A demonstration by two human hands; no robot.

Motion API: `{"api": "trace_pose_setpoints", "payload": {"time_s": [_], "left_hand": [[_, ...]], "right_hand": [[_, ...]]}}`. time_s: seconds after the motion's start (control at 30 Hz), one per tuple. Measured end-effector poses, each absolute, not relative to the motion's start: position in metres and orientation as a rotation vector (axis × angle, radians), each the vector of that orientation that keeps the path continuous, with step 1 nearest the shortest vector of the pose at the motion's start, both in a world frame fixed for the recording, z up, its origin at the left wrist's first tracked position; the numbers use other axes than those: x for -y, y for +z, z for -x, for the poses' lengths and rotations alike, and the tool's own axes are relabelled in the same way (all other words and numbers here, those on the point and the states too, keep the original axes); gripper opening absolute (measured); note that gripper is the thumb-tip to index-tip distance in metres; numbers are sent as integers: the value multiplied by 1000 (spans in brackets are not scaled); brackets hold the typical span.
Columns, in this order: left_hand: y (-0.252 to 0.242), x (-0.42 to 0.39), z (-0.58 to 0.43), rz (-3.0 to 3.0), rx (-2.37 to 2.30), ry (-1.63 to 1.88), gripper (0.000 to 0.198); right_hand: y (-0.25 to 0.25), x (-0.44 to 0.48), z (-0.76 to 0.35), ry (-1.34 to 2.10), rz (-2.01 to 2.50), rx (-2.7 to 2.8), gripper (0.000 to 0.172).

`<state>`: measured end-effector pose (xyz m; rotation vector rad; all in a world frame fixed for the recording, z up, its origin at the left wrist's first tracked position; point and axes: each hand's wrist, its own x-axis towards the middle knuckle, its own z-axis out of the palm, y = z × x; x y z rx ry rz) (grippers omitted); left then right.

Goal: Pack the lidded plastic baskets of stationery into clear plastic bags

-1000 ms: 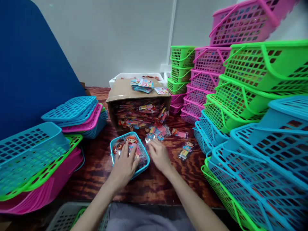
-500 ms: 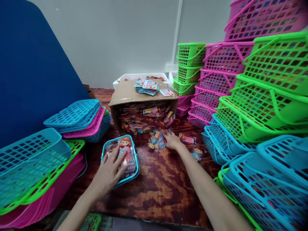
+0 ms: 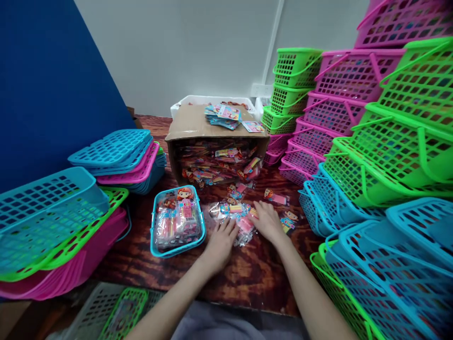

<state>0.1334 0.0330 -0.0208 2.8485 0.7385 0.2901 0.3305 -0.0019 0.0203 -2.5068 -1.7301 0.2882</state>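
Note:
My left hand (image 3: 222, 242) lies on the table with its fingers stretched over the near edge of a loose pile of clear-wrapped packets (image 3: 235, 210). These have red-haired doll pictures and pink and yellow contents. At the pile's right side, my right hand (image 3: 269, 221) rests with extended fingertips on the packets; its thumb is partly hidden. To the left stands a blue basket (image 3: 155, 236) filled with similar packets (image 3: 177, 218), one doll-printed packet on top. Two more packets lie to the right, a pink one (image 3: 277, 196) and a blue-and-yellow one (image 3: 289, 220).
A cardboard box (image 3: 189, 125) on its side opens towards me, full of packets, with printed cards (image 3: 222, 116) on top. Nested empty baskets (image 3: 53, 198) stand left. Filled baskets (image 3: 339, 75) are stacked high on the right. A white foam tub (image 3: 180, 104) sits behind the box.
My left hand has left the blue basket and moved right to the packets. My right hand has drawn back from near the box, and packets now lie closer to me between both hands.

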Motion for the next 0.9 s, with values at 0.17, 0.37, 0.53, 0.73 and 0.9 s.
{"api": "trace_pose_setpoints", "payload": {"time_s": [0.17,0.37,0.53,0.73,0.9], "left_hand": [[-32,-15,-139,-2877,-825,331,46],[-21,56,-129,-2860,-671,369,42],[-5,61,-104,-2653,-582,355,27],[-3,51,-89,-2692,-694,417,21],[-14,57,-88,-2722,-696,442,21]], "right_hand": [[5,-4,-318,365,2464,1708,66],[9,40,-296,483,2282,1897,50],[6,73,-310,666,2083,1899,57],[-2,63,-314,491,2240,1854,66],[9,66,-300,428,2237,1943,39]]}}
